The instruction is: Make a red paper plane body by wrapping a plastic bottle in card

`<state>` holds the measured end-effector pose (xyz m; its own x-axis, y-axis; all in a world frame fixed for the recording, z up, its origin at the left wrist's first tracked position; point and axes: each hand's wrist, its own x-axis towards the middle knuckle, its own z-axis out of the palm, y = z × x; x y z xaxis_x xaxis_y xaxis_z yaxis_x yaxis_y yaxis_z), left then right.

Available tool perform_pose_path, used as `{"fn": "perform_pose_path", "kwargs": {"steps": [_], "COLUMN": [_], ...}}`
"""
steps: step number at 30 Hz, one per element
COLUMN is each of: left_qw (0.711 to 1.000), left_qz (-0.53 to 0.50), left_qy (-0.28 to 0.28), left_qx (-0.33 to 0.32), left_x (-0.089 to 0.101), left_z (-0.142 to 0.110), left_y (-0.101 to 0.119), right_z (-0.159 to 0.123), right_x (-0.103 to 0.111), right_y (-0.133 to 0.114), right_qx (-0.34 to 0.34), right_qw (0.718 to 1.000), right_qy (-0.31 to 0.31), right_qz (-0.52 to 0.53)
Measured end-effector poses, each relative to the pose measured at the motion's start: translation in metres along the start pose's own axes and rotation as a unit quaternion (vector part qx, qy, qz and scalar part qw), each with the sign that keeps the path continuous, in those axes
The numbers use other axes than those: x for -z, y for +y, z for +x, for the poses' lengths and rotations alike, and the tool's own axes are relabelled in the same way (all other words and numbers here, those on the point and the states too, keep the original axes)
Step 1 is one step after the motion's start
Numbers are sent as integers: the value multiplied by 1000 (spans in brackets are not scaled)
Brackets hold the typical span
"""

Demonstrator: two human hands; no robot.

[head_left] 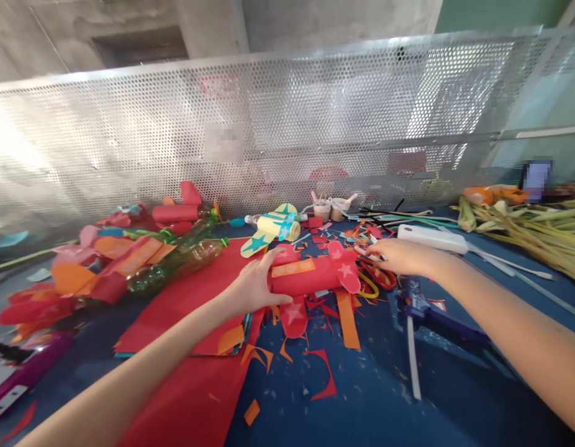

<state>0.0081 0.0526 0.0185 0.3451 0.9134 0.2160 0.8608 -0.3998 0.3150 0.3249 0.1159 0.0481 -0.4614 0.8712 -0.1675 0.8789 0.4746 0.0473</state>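
A red toy airplane (299, 276), made of a paper-covered tube, has pale stars on its wings and tail and an orange strip along its side. My left hand (257, 282) grips its left end, thumb below and fingers above. Just past the tail, my right hand (392, 254) has its fingers drawn together over a heap of cords and scraps; what lies at their tips is too small to name. Beneath that forearm lies a blue glue gun (420, 310) with a white glue stick. Behind the red airplane sits a yellow toy airplane (273, 226) with teal stars.
Red paper sheets (176, 310) lie at left, beside green plastic bottles (189, 254) with red paper pieces. Orange and red scraps litter the blue table (362, 397). A white power strip (431, 239), two cups (329, 210) and dry stalks (539, 230) stand before a perforated metal screen (287, 124).
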Motion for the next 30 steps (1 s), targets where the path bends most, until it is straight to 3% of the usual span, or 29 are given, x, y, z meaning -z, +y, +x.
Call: {"fn": "perform_pose_path", "kwargs": {"steps": [8, 15, 24, 30], "left_qw": [999, 999, 963, 915], "left_qz": [37, -51, -180, -176], "left_qy": [9, -9, 49, 116], "left_qx": [-19, 16, 194, 343], "left_x": [8, 24, 55, 58], "left_z": [-9, -13, -24, -9], "left_y": [16, -8, -65, -70], "right_z": [1, 2, 0, 3], "right_x": [-5, -13, -6, -12], "right_y": [-2, -1, -4, 1], "right_qx": [27, 41, 29, 27], "right_qw": [999, 996, 996, 995], "right_qy": [34, 52, 28, 37], "right_qz": [32, 66, 78, 93]}}
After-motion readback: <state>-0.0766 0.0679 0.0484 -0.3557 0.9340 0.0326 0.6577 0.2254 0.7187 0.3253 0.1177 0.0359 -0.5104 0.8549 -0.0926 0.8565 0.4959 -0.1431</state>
